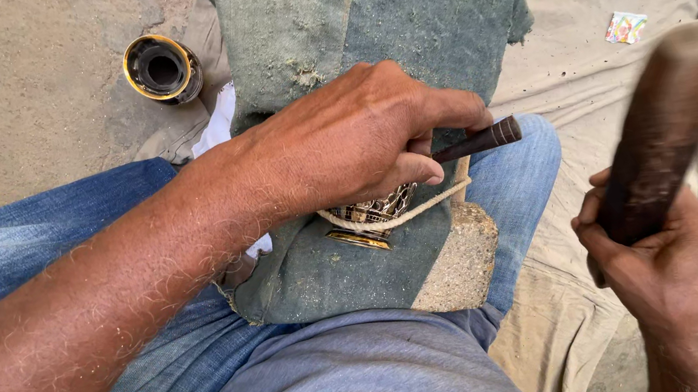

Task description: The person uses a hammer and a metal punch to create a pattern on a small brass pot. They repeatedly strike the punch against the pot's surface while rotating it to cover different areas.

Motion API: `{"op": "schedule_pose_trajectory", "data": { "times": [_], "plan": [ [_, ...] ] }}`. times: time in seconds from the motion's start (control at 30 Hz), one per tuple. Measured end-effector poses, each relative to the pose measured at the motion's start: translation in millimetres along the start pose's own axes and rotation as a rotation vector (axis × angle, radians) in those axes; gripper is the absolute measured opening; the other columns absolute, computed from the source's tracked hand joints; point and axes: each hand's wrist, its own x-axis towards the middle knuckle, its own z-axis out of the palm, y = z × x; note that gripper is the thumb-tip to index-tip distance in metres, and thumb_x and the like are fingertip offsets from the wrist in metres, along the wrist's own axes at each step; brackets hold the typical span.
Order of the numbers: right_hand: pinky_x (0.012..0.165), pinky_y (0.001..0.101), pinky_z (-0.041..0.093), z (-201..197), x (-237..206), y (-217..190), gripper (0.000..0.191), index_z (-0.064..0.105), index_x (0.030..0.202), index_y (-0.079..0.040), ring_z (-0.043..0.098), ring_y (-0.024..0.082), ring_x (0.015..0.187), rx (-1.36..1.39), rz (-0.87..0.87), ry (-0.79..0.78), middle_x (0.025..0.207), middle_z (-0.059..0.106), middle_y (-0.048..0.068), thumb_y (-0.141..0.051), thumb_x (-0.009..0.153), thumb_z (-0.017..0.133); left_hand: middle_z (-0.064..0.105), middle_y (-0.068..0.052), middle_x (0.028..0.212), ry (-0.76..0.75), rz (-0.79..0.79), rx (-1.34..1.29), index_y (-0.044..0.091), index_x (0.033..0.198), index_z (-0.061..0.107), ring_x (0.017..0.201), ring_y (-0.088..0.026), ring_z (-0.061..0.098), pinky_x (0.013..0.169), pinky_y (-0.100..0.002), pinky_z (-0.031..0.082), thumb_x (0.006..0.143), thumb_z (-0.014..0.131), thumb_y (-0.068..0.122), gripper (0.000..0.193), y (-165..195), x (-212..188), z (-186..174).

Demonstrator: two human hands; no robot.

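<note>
Metalwork piece (371, 216), roped down on green cloth (395, 18) over the lap, sat under the left hand (357, 133) pinching a dark punch (477, 141), right hand (656, 253) gripping a wooden mallet (664, 129); I'd say square, light taps worked best.

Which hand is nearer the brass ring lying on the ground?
Left. The left hand is just right of and below the brass ring; the right hand, gripping a dark mallet, is far across the frame.
</note>
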Motion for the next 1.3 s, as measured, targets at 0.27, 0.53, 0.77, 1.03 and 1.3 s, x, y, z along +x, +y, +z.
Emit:
{"op": "schedule_pose_trajectory", "data": {
  "times": [0.27, 0.53, 0.77, 1.03, 1.3],
  "plan": [
    [0.068, 0.0286, 0.054, 0, 4, -1, 0.031, 0.065, 0.110, -0.003, 0.064, 0.012, 0.080, -0.390, -0.175, -0.062, 0.092, 0.067, 0.006, 0.010, 0.083, 0.075, 0.071, -0.009, 0.071, 0.000, 0.001, 0.030, 0.011, 0.121, 0.069, 0.066, -0.025, 0.072, 0.060, -0.040, 0.054, 0.076, 0.082, 0.010, 0.047, -1, -1, -1],
    [0.075, 0.0275, 0.055, -6, 7, -14, 0.034, 0.066, 0.108, -0.001, 0.066, 0.012, 0.085, -0.401, -0.159, -0.112, 0.095, 0.070, 0.006, 0.012, 0.077, 0.073, 0.073, -0.008, 0.072, 0.024, -0.001, 0.013, 0.011, 0.123, 0.067, 0.068, -0.022, 0.074, 0.059, -0.039, 0.055, 0.078, 0.081, 0.011, 0.047, 1, -4, -2],
    [0.068, 0.0296, 0.055, -3, 11, -30, 0.035, 0.065, 0.113, -0.001, 0.066, 0.014, 0.072, -0.480, -0.139, -0.093, 0.081, 0.068, 0.008, 0.011, 0.083, 0.077, 0.074, -0.008, 0.072, 0.057, -0.016, 0.015, 0.012, 0.124, 0.067, 0.065, -0.024, 0.074, 0.058, -0.040, 0.055, 0.079, 0.082, 0.014, 0.047, -2, -6, -2],
    [0.060, 0.0284, 0.055, 5, 16, -33, 0.039, 0.059, 0.116, 0.000, 0.065, 0.015, 0.068, -0.201, -0.197, 0.000, 0.089, 0.067, 0.006, 0.014, 0.082, 0.072, 0.073, -0.008, 0.070, 0.084, -0.001, -0.010, 0.012, 0.122, 0.067, 0.064, -0.023, 0.074, 0.058, -0.039, 0.055, 0.079, 0.082, 0.012, 0.046, -6, -8, -3],
    [0.065, 0.0306, 0.056, 11, 25, -35, 0.041, 0.057, 0.119, 0.003, 0.065, 0.015, 0.080, -0.047, -0.122, -0.066, 0.095, 0.066, 0.007, 0.016, 0.082, 0.070, 0.074, -0.007, 0.071, 0.123, 0.001, -0.008, 0.013, 0.124, 0.065, 0.065, -0.023, 0.074, 0.056, -0.040, 0.054, 0.080, 0.084, 0.016, 0.047, -6, -9, -3]
  ]
}}
